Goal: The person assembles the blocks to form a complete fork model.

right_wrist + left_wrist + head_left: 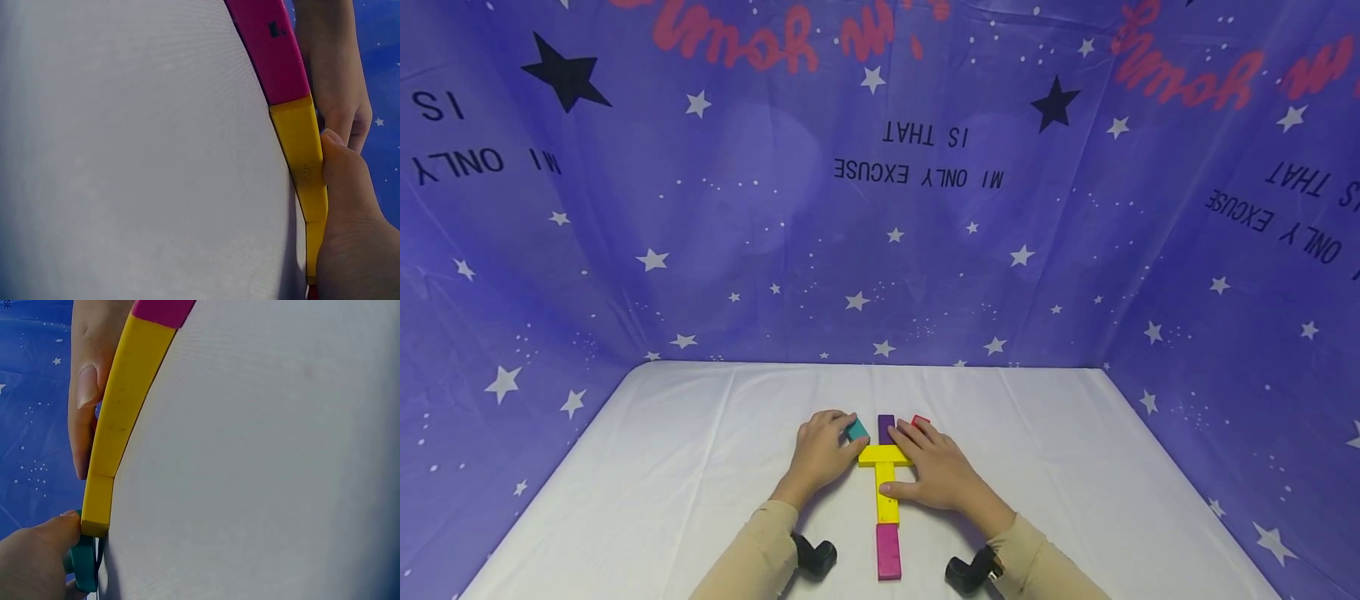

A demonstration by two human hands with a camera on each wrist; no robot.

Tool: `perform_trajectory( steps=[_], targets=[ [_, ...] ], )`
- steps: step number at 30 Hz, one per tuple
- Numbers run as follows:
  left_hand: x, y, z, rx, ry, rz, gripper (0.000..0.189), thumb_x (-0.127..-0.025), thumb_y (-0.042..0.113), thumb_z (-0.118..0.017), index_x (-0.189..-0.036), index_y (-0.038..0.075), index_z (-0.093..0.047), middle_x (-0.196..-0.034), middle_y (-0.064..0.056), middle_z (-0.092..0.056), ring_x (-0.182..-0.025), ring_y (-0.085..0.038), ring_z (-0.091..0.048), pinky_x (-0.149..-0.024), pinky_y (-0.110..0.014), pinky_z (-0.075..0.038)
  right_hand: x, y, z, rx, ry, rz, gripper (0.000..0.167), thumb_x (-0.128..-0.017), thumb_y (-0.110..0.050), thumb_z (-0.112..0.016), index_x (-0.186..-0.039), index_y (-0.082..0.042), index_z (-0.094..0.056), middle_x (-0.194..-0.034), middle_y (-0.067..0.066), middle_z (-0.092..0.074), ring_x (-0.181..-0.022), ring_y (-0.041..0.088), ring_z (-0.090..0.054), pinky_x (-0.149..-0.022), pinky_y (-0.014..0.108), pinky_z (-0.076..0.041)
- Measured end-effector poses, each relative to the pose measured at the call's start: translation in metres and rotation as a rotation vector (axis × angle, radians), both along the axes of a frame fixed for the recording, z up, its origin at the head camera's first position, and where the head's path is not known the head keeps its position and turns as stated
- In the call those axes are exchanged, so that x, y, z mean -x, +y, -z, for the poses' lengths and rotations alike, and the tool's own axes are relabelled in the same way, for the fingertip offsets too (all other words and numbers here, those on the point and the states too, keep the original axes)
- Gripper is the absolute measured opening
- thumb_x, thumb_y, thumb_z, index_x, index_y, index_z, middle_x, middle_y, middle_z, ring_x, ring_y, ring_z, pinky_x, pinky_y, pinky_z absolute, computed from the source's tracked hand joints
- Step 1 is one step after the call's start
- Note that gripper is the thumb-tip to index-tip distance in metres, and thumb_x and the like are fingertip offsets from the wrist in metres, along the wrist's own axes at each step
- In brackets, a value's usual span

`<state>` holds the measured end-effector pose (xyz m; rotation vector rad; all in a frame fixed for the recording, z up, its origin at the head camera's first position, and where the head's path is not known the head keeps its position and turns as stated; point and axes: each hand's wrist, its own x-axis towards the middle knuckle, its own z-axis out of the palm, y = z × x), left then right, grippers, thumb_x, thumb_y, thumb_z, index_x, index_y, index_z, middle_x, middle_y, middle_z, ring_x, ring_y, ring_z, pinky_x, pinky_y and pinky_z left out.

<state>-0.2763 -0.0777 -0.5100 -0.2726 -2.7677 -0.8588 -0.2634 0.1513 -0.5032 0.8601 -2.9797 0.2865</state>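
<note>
My left hand pinches a teal block between thumb and fingers, right at the left end of a yellow block that lies crosswise. Beyond this crosspiece stretches a purple block. Toward me, a lengthwise yellow block and a magenta block continue the line, end to end. My right hand rests with fingers extended over the crosspiece's right end, its thumb on the lengthwise yellow block. A red block shows partly past its fingertips; the rest is hidden. In the left wrist view the teal block meets the crosspiece's end.
A white cloth covers the table. Purple-blue star-printed fabric walls off the back and both sides. Black wrist mounts sit below both cuffs, either side of the magenta block.
</note>
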Motion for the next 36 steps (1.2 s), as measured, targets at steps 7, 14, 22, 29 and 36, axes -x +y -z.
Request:
perform_trajectory(
  steps=[7,14,22,29,36],
  targets=[
    [0.0004,-0.001,0.0,-0.005,-0.003,0.003,0.051,-0.09,0.044,-0.068,-0.132,0.015,-0.065,-0.132,-0.01,-0.062,-0.131,-0.031,-0.05,-0.107,-0.055,-0.037,-0.0002,-0.0002,-0.0017,0.005,-0.008,0.001,0.095,-0.082,-0.082,-0.047,-0.156,-0.025,-0.032,-0.163,0.002,-0.032,-0.15,0.034,-0.028,-0.116,0.058,-0.032],
    [-0.0004,-0.0007,-0.0004,-0.018,-0.024,-0.003,0.052,-0.09,0.044,-0.069,-0.133,0.016,-0.064,-0.135,-0.01,-0.062,-0.132,-0.031,-0.05,-0.108,-0.056,-0.036,0.0015,0.0002,0.0011,0.004,-0.014,0.003,0.097,-0.081,-0.084,-0.045,-0.157,-0.026,-0.031,-0.164,0.0,-0.03,-0.15,0.033,-0.027,-0.116,0.059,-0.032],
    [-0.0017,-0.0001,-0.0002,-0.017,-0.033,-0.011,0.052,-0.09,0.045,-0.068,-0.134,0.017,-0.064,-0.136,-0.009,-0.061,-0.133,-0.031,-0.05,-0.107,-0.055,-0.036,0.0016,0.0006,0.0025,0.003,-0.017,0.006,0.098,-0.08,-0.086,-0.044,-0.157,-0.026,-0.03,-0.164,-0.001,-0.029,-0.151,0.031,-0.026,-0.115,0.056,-0.033],
    [-0.0024,0.0005,-0.0007,-0.005,-0.036,-0.012,0.052,-0.09,0.044,-0.068,-0.135,0.018,-0.063,-0.137,-0.009,-0.06,-0.134,-0.031,-0.049,-0.108,-0.055,-0.036,0.0014,0.0007,0.0029,0.001,-0.01,0.005,0.098,-0.08,-0.086,-0.043,-0.157,-0.026,-0.031,-0.164,-0.001,-0.029,-0.151,0.031,-0.026,-0.115,0.056,-0.033],
    [-0.0012,0.0013,0.002,0.032,-0.027,-0.018,0.052,-0.09,0.045,-0.067,-0.135,0.018,-0.063,-0.137,-0.009,-0.06,-0.133,-0.031,-0.05,-0.108,-0.055,-0.037,0.0014,0.0006,0.0033,0.0,-0.006,0.004,0.098,-0.08,-0.086,-0.042,-0.157,-0.026,-0.03,-0.164,-0.001,-0.029,-0.151,0.032,-0.026,-0.116,0.056,-0.032]
  ],
)
